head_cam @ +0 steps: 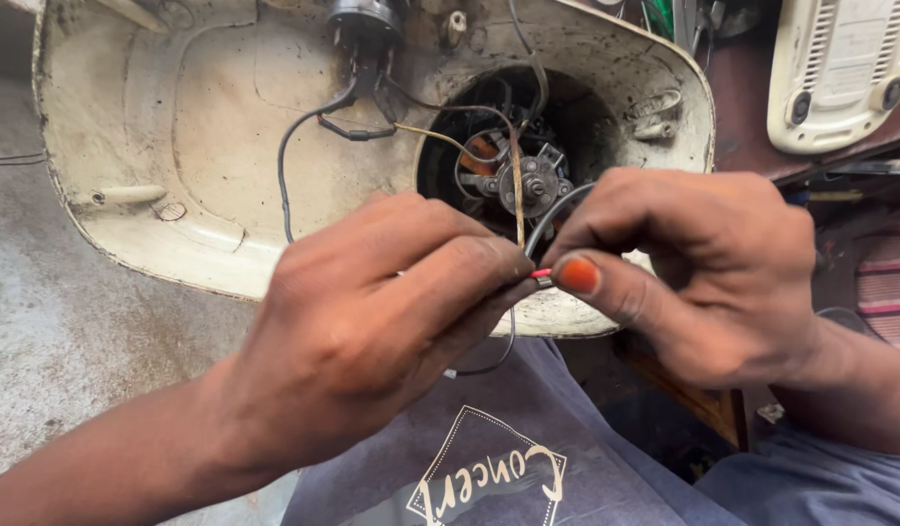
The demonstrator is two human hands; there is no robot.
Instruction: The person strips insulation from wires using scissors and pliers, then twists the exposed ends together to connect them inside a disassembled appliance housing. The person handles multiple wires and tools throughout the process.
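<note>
Hands (372, 321) above stained, perhaps concrete floor (51, 321)

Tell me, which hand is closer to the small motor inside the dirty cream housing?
Right. The right hand sits just below and right of the motor; the left hand is lower, off to its left.

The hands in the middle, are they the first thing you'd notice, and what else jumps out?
Yes: the left hand and right hand meet at the centre, pinching a thin red wire between fingertips, and the right thumb has a bright orange nail. Just behind them lies a grimy cream shell, opened up, with a round dark hole showing a small motor and loose wires.
</note>
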